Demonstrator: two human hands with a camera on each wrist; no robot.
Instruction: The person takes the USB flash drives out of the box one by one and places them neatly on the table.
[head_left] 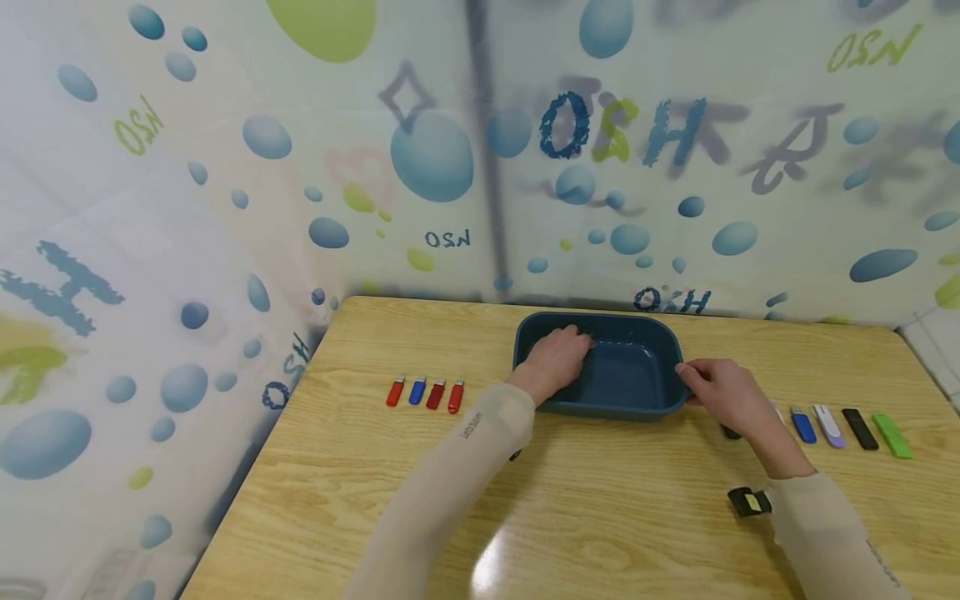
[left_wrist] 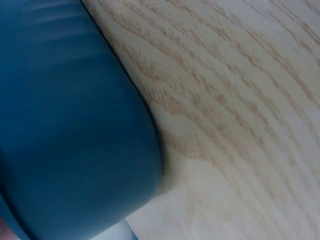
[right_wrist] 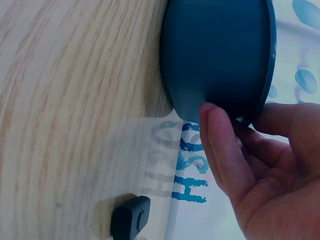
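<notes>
A dark blue plastic bin (head_left: 626, 379) stands on the wooden table near its back edge. My left hand (head_left: 553, 360) reaches over the near left side into the bin; its fingertips are at a small shiny spot too unclear to name, and whether they hold anything does not show. At the bin's right end my right hand (head_left: 723, 396) pinches the rim, thumb on top and fingers below, as the right wrist view shows for the hand (right_wrist: 270, 170). The left wrist view has only the bin's outer wall (left_wrist: 75, 120); the left hand is largely out of it.
Left of the bin lie several USB sticks in a row, red (head_left: 393, 392) and blue (head_left: 417, 391) among them. More lie to the right: blue (head_left: 803, 425), white-and-purple (head_left: 829, 427), black (head_left: 859, 430), green (head_left: 892, 436). My right forearm partly covers that row. A patterned curtain (head_left: 420, 267) rises behind the table.
</notes>
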